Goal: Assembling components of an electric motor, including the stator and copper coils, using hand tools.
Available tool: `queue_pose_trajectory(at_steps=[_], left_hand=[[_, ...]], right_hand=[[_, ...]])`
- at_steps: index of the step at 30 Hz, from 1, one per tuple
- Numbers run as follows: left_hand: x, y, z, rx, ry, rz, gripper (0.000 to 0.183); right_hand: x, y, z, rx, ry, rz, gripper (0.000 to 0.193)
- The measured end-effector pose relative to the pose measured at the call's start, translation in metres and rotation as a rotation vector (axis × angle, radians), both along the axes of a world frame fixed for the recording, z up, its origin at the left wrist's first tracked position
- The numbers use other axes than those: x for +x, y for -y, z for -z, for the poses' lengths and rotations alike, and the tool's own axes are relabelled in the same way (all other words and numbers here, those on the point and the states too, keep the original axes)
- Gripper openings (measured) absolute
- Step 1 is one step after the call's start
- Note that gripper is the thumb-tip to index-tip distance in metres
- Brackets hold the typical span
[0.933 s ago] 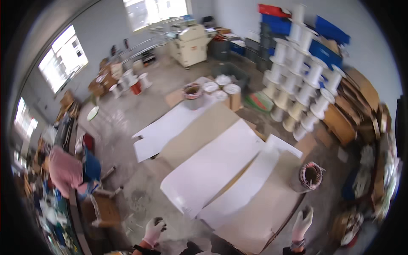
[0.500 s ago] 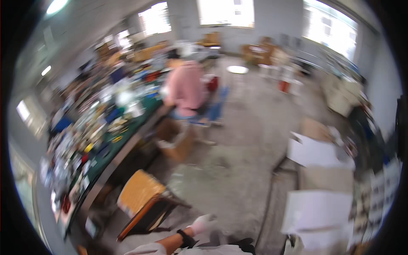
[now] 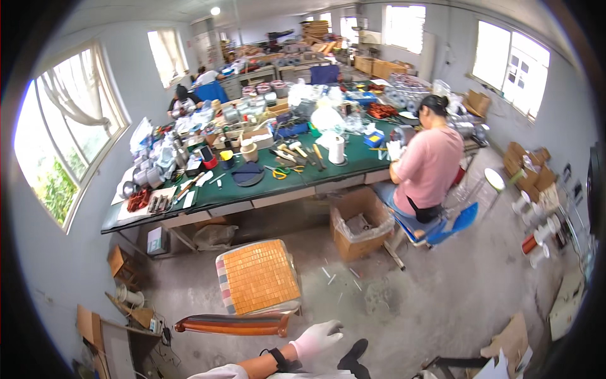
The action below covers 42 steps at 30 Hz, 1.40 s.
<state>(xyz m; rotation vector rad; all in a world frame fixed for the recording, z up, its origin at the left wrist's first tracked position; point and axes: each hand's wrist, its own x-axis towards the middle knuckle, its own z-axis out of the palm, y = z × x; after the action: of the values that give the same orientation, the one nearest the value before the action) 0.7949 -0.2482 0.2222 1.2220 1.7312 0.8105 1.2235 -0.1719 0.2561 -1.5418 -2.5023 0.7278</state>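
Grey floor (image 3: 435,297) spread beneath the gloved left hand (image 3: 317,339), its fingers (image 3: 332,327) loosely apart, near a chair (image 3: 260,278) before a green table (image 3: 235,193); the right hand's state couldn't be told.

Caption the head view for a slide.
Gloved left hand beside a chair, with a cluttered green workbench beyond.

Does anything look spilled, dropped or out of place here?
Yes, mildly. A few thin white strips lie scattered on the floor near the open carton, perhaps dropped scraps, since they lie loose outside it. A dark patch marks the floor nearby; wet or stained, I cannot tell.
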Motion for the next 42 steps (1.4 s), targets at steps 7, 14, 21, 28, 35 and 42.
queue_pose_trajectory(at_steps=[7, 14, 21, 28, 35, 42], left_hand=[[-0.062, -0.064, -0.032, -0.026, -0.035, -0.363, 0.039], [-0.162, -0.1, 0.01, -0.118, 0.097, -0.684, 0.044], [-0.298, -0.153, 0.029, -0.201, 0.044, -0.793, 0.04], [-0.383, -0.124, 0.054, -0.199, 0.116, -1.134, 0.033], [-0.255, -0.016, 0.1, -0.839, 0.095, -1.163, 0.039], [-0.163, 0.002, 0.021, -0.736, 0.125, -1.934, 0.021]], right_hand=[[-0.126, -0.234, -0.019, 0.051, 0.075, -0.303, 0.026], [-0.298, -0.363, 0.03, 0.108, -0.029, -0.615, 0.029], [-0.494, -0.42, 0.032, -0.063, 0.032, -0.888, 0.037], [-0.705, -0.493, 0.041, -0.099, 0.096, -1.055, 0.033], [-0.878, -0.548, 0.075, -0.084, 0.02, -1.173, 0.03], [-0.915, -0.511, 0.076, -0.283, 0.319, -1.312, 0.019]])
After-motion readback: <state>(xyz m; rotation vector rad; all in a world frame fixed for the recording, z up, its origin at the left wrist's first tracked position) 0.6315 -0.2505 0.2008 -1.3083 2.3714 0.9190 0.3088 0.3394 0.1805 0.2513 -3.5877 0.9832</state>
